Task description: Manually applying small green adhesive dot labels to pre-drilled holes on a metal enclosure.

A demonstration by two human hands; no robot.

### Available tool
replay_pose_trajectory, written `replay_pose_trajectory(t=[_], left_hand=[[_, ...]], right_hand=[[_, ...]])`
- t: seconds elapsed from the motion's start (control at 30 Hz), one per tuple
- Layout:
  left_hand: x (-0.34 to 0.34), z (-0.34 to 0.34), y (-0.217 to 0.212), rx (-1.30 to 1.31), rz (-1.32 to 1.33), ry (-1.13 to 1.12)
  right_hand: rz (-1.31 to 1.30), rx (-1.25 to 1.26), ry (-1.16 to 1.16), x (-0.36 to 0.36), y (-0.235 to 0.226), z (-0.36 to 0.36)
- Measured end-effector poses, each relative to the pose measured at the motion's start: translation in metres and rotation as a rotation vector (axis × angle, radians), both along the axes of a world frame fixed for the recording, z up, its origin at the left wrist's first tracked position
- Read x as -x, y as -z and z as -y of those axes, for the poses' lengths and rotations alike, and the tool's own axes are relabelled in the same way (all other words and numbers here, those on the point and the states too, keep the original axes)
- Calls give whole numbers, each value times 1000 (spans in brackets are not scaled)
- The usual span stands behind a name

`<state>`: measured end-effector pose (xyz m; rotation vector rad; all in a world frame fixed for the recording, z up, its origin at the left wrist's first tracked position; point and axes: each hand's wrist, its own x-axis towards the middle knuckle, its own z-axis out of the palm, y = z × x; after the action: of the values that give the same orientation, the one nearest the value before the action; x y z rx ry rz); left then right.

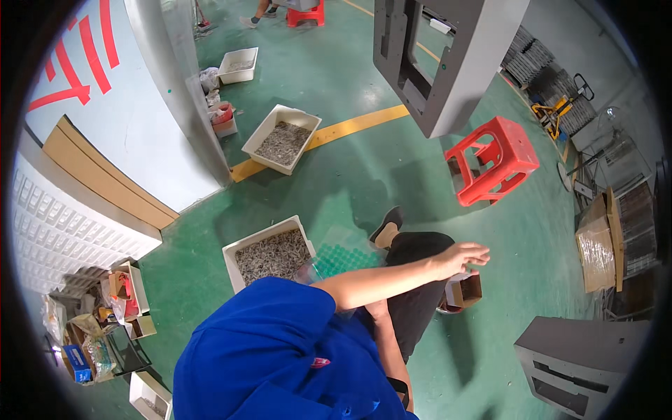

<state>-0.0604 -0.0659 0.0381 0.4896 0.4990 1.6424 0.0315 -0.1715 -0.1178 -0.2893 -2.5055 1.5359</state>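
Outward, left hand [458, 260] overhangs knee [428, 245] — box [465, 290] near, green floor [511, 259] beyond.

Head view, from the left one of two fisheye cameras worn side by side on the person's head. The lens looks steeply down past the blue shirt [252, 350], which lies nearest and fills the lower edge on the near side of the hands. The raised hand [460, 259] lies at close range, just right of centre. Beyond it, the line of sight slants outward across the green floor [518, 259], so that the red stool [493, 161] appears from above. The field is wide and upright, unmirrored, bordered in black far left and right of the hands.
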Motion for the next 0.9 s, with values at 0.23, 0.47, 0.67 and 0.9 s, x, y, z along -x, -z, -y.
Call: replay_pose_trajectory(t=[0.23,0.47,0.67,0.9], left_hand=[[124,12,-40,-19,-264,-800],[268,-7,-94,175,-654,-1735],[292,0,-123,104,-648,-989],[292,6,-116,130,-679,-843]], right_hand=[[80,571,45,31,-79,20],[62,532,37,34,-86,23],[5,609,44,31,-80,18],[42,606,50,31,-85,19]])
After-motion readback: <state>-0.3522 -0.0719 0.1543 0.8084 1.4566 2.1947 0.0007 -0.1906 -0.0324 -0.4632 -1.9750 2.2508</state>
